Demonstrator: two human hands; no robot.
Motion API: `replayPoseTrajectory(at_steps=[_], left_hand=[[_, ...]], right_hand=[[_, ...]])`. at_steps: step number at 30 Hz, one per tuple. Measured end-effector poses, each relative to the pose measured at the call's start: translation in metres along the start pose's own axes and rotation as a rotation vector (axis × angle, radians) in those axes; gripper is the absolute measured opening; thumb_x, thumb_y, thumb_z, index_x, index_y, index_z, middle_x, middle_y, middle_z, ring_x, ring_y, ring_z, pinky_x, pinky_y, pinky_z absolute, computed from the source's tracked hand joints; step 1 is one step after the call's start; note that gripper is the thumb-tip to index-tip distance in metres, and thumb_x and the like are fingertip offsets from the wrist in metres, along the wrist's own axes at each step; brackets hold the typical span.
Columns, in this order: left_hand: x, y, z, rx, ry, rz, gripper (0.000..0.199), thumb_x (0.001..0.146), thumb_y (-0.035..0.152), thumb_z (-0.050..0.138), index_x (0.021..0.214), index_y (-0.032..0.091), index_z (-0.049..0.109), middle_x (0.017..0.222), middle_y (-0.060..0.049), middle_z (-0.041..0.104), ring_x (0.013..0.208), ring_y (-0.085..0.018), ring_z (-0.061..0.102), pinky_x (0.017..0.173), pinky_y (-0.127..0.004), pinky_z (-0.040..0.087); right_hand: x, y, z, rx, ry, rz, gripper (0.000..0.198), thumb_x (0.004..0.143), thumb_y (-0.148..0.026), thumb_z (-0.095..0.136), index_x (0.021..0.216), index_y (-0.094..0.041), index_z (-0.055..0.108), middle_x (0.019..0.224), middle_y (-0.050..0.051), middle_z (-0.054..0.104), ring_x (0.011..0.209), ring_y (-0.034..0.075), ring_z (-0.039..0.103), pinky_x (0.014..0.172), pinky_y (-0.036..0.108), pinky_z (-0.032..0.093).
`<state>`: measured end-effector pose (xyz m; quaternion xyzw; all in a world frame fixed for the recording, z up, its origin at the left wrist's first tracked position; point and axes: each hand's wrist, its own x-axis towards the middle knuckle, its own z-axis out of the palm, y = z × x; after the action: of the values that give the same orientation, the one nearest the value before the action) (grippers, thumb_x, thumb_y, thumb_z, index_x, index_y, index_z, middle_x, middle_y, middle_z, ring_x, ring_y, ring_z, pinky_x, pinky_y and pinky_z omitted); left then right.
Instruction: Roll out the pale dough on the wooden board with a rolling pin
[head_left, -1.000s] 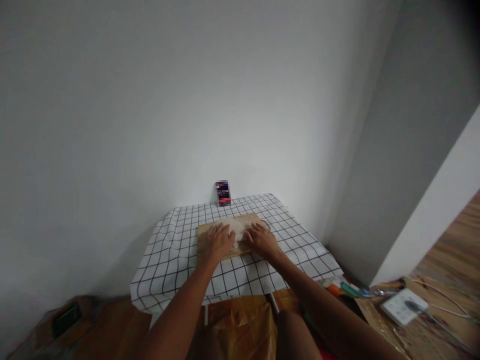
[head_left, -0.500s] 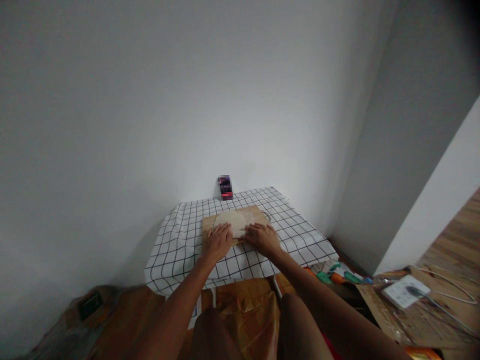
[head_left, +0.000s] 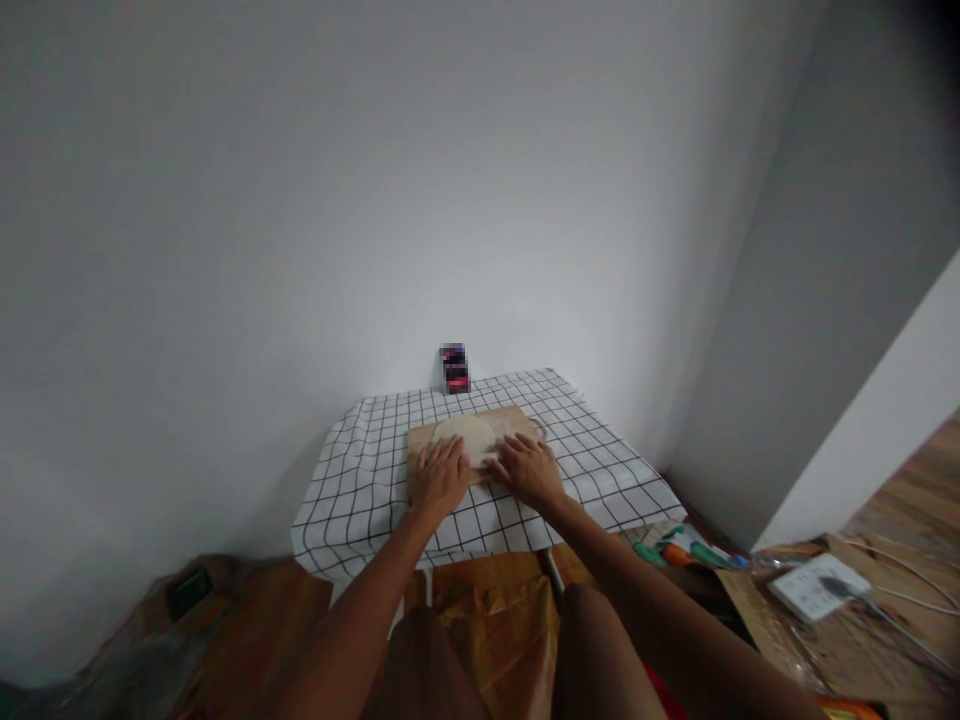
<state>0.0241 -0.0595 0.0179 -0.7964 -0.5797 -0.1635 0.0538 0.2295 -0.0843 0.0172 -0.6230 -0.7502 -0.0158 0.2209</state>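
Observation:
A flat, pale sheet of dough (head_left: 471, 430) lies on a wooden cutting board (head_left: 514, 418) that has a metal ring handle at its right end. My left hand (head_left: 442, 474) rests at the near left edge of the dough, fingers stretched forward and slightly apart. At the near right edge, my right hand (head_left: 529, 470) lies with spread fingers, its fingertips touching the dough or the board beside it. Neither hand grips anything. Under the palms, the near rim of the dough is partly hidden.
The board sits on a white checked tablecloth (head_left: 600, 465) over a small table against a white wall (head_left: 480, 200). A dark, pixelated object (head_left: 455, 368) leans on the wall. To the right, a power strip (head_left: 819, 584) with cables lies on cardboard.
My right hand has shifted slightly, with its fingers more bent and pointing further forward. My left hand stays flat, its fingers a little further forward. The view has tilted slightly.

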Motion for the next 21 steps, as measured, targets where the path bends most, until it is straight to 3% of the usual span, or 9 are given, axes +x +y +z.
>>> replayPoseTrajectory(at_steps=[6, 10, 17, 21], left_hand=[[-0.037, -0.002, -0.003, -0.019, 0.023, 0.054, 0.059, 0.115, 0.032, 0.034, 0.171, 0.021, 0.051, 0.177, -0.006, 0.048, 0.167, -0.029, 0.042, 0.141, -0.059, 0.023], [-0.044, -0.003, -0.005, -0.015, 0.015, 0.074, 0.060, 0.114, 0.030, 0.036, 0.172, 0.021, 0.049, 0.178, -0.008, 0.046, 0.167, -0.029, 0.041, 0.141, -0.060, 0.023], [-0.004, -0.010, 0.001, -0.027, -0.056, 0.039, 0.056, 0.115, 0.033, 0.037, 0.168, 0.024, 0.054, 0.174, -0.008, 0.053, 0.164, -0.029, 0.046, 0.140, -0.059, 0.027], [0.025, -0.015, 0.006, 0.001, -0.083, 0.023, 0.056, 0.117, 0.038, 0.035, 0.165, 0.021, 0.058, 0.173, -0.009, 0.054, 0.165, -0.031, 0.045, 0.139, -0.058, 0.030]], right_hand=[[-0.028, -0.004, 0.006, 0.037, -0.013, 0.009, 0.046, 0.118, -0.048, 0.042, 0.155, -0.035, 0.065, 0.173, 0.004, 0.056, 0.162, 0.028, 0.047, 0.133, 0.061, 0.032], [-0.031, -0.007, 0.005, 0.018, -0.012, 0.004, 0.049, 0.118, -0.048, 0.040, 0.158, -0.035, 0.063, 0.175, 0.005, 0.052, 0.164, 0.030, 0.043, 0.134, 0.063, 0.028], [0.006, 0.000, -0.005, -0.060, -0.086, -0.001, 0.051, 0.119, -0.054, 0.037, 0.149, -0.029, 0.070, 0.171, 0.009, 0.057, 0.161, 0.031, 0.046, 0.133, 0.059, 0.030], [0.033, 0.004, -0.011, -0.103, -0.152, -0.029, 0.055, 0.121, -0.050, 0.030, 0.144, -0.026, 0.075, 0.157, 0.013, 0.067, 0.150, 0.030, 0.053, 0.127, 0.055, 0.033]])
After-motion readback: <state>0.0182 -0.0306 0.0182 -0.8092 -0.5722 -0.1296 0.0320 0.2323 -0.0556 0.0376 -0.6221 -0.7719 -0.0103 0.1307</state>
